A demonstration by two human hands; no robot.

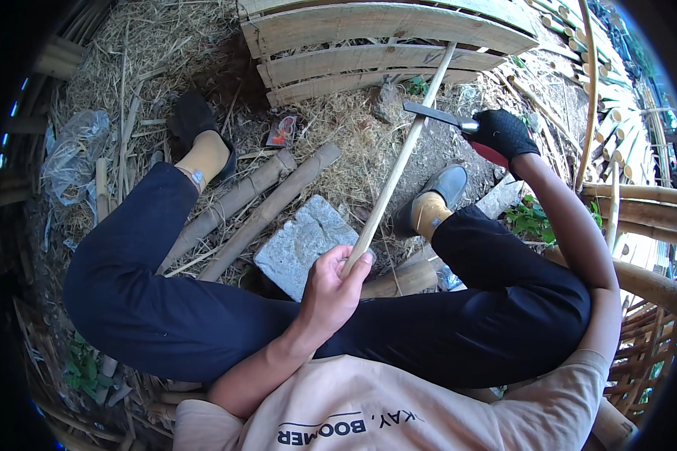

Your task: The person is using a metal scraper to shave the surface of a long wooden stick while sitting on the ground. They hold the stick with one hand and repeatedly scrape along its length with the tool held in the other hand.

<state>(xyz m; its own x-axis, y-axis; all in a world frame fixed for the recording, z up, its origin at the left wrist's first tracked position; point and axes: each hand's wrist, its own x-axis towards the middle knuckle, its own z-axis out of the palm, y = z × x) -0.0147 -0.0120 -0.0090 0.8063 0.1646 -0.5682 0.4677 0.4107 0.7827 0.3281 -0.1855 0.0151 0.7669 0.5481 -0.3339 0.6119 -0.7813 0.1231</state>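
A long pale strip of bamboo or wood (pixel 390 188) slants away from me, its far end against a slatted wooden crate (pixel 338 56). My bare left hand (pixel 329 289) is closed around its near end, above my lap. Gloved in black and red, my right hand (pixel 500 139) grips the handle of a knife (pixel 440 115). The knife's blade crosses the strip near its far part and appears to touch it. Below the strip, a grey stone block (pixel 305 244) lies between my legs.
Two thick bamboo poles (pixel 256 203) lie left of the stone on straw-covered ground. Clear plastic (pixel 79 154) sits at the far left. Cut bamboo (pixel 617 128) is stacked at the right, behind a thin upright pole (pixel 590 90). Green leaves (pixel 534 218) grow beside my right knee.
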